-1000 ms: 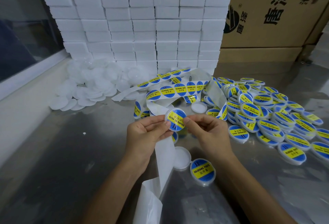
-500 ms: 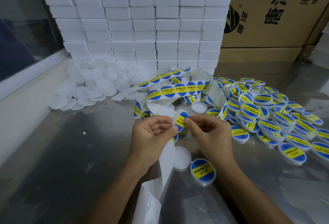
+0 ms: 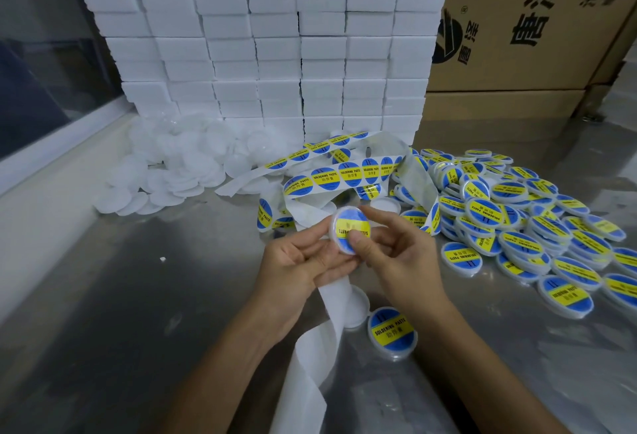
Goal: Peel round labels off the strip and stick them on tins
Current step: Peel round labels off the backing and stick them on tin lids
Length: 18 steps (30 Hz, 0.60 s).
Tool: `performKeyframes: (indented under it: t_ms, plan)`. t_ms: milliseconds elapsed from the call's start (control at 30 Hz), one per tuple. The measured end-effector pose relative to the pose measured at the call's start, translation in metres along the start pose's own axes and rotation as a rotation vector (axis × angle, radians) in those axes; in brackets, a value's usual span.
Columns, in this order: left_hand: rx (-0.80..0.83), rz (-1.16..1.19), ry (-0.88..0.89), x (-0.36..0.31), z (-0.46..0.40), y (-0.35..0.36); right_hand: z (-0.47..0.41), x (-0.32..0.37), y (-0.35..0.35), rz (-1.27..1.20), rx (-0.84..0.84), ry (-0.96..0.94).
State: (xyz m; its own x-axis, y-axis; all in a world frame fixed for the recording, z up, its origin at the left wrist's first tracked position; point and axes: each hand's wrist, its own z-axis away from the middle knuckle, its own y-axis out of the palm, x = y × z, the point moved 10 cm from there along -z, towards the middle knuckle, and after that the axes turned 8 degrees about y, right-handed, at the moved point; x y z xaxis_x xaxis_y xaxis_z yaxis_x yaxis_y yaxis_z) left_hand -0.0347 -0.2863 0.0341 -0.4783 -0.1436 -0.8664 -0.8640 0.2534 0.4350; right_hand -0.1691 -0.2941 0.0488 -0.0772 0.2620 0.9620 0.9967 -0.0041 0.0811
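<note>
While the plain white tins (image 3: 165,171) lie in a heap far to the left by the wall, one tin (image 3: 348,230) is held up in the middle, between both hands. The left hand (image 3: 303,261) is seen on the left side of this tin, with its fingers curled under and behind it, so the tin is gripped there. A blue and yellow round label (image 3: 350,226) is laid flat on the top of the tin, facing up toward the camera. The yellow band on the label runs across from left to right. The right hand (image 3: 396,254) is seen on the right side of the tin. Its thumb is pressed down on the lower edge of the label, and its fingers are bent round the tin's right rim. The tin is thus held by both hands, and neither is nearer than the other. The strip (image 3: 348,171) with more labels is spread out behind the hands, and its bare white tail hangs down below them. Further right, the pile of labelled tins (image 3: 517,213) is spread on the metal table (image 3: 103,295). The finished tin is probably meant to be put there next, and the right hand is the closer one to that pile.
</note>
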Motion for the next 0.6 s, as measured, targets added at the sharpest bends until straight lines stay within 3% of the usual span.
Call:
performKeyframes:
  t_ms: [133,400,600]
  plan:
    - [0.027,-0.049,-0.02,0.006,0.002,0.004,0.001,0.004,-0.01,0.048,-0.075,-0.019]
    - [-0.021,-0.155,0.03,-0.002,0.0,-0.01,0.005,-0.005,0.002,0.022,-0.076,0.087]
    - [0.012,-0.254,0.055,-0.005,0.001,-0.005,0.005,-0.005,-0.008,0.026,-0.105,0.065]
